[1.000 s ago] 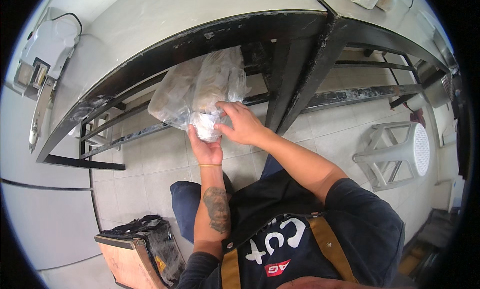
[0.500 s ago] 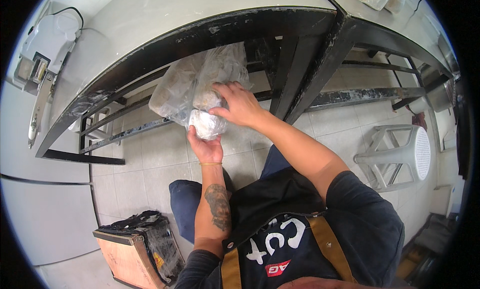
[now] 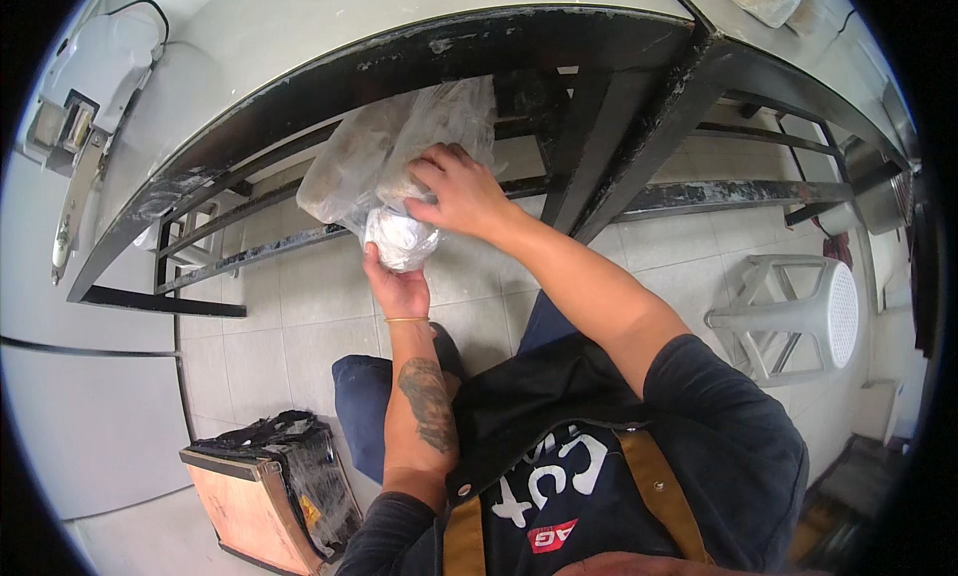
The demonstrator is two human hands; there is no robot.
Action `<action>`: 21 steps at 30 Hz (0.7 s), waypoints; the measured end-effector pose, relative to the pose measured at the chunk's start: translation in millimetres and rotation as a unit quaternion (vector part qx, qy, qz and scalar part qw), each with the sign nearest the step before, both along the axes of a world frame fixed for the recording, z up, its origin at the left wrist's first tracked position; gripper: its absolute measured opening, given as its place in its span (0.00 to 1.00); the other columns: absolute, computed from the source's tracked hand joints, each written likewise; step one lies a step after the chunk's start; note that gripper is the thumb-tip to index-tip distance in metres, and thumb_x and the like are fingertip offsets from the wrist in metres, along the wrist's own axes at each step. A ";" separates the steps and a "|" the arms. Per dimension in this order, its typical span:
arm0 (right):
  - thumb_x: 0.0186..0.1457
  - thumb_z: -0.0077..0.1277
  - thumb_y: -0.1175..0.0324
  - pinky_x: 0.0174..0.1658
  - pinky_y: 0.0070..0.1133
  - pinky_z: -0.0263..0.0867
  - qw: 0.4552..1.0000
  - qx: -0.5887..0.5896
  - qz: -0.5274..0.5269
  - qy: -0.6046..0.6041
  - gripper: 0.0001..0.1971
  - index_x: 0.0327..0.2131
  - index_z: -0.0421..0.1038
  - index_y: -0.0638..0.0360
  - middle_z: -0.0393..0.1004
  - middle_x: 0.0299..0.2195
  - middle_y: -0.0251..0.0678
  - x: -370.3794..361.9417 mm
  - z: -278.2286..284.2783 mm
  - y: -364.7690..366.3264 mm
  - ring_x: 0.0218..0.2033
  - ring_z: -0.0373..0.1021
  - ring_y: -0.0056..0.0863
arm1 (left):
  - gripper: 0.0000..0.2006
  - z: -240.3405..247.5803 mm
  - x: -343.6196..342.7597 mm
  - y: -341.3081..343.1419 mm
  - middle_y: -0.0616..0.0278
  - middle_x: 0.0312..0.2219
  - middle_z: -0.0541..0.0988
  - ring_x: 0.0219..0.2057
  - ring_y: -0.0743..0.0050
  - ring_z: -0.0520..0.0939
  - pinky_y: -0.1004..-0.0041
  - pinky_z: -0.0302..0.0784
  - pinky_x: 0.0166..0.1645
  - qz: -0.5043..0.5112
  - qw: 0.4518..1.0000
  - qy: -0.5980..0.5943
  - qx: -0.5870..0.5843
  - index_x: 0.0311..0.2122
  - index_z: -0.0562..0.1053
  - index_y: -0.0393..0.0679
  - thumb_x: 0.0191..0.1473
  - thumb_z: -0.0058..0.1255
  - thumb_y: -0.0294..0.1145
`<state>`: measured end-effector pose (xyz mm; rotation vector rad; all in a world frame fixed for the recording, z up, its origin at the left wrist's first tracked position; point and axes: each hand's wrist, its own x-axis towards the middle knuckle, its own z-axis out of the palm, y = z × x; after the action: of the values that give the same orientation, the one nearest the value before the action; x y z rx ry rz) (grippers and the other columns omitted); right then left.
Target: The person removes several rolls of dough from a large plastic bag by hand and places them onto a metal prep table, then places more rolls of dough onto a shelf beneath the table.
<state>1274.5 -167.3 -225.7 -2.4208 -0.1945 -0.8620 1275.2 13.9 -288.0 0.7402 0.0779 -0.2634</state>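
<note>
A white rounded lump wrapped in clear plastic (image 3: 401, 241) rests in my left hand (image 3: 401, 293), whose thumb and fingers cup it from below. Just above it, my right hand (image 3: 461, 192) is closed over a clear plastic bag (image 3: 451, 117), thumb close to the top of the white lump. Something greyish-brown shows through the bag under my right fingers, partly covered by them. Against its left side hangs another clear bag (image 3: 334, 177) with pale contents I cannot make out. Both bags come from beneath the table's front edge.
A worn black metal frame (image 3: 439, 52) runs under the white tabletop (image 3: 329, 17). White appliance (image 3: 105, 62) at far left. On the tiled floor stand a wood-sided box (image 3: 244, 501) with black plastic, lower left, and a white plastic stool (image 3: 798, 312), right.
Both hands have shifted slightly left with the white lump. The right fingers have curled in more over the bag, and the lump shows whiter and more bunched.
</note>
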 end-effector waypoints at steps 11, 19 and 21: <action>0.49 0.62 0.52 0.47 0.36 0.76 0.999 -0.016 -0.039 -0.019 0.21 0.44 0.79 0.51 0.77 0.46 0.38 5.2 0.5 7.3 0.50 0.73 0.43 | 0.31 -11.7 16.2 11.0 0.59 0.62 0.73 0.62 0.58 0.74 0.53 0.71 0.65 -0.012 0.999 -0.031 -0.021 0.66 0.65 0.45 0.65 0.44 0.54; 0.49 0.62 0.60 0.55 0.36 0.70 0.993 -0.089 0.076 -0.002 0.14 0.41 0.80 0.44 0.73 0.50 0.34 6.0 2.8 0.1 0.55 0.69 0.40 | 0.31 -26.3 15.8 18.2 0.59 0.63 0.72 0.64 0.58 0.73 0.53 0.69 0.66 -0.017 0.999 -0.026 -0.016 0.66 0.65 0.45 0.65 0.46 0.53; 0.49 0.61 0.63 0.61 0.38 0.65 0.982 -0.138 0.117 -0.056 0.12 0.39 0.81 0.44 0.71 0.54 0.33 7.2 4.3 -1.2 0.59 0.65 0.40 | 0.30 -27.7 15.4 17.8 0.59 0.63 0.72 0.64 0.58 0.73 0.53 0.69 0.67 -0.014 1.000 -0.018 -0.020 0.66 0.65 0.45 0.65 0.46 0.52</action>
<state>1281.7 -168.5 -221.4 -2.5340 -0.6683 -0.9131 1290.6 31.7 -315.7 0.7062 0.0273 -0.2774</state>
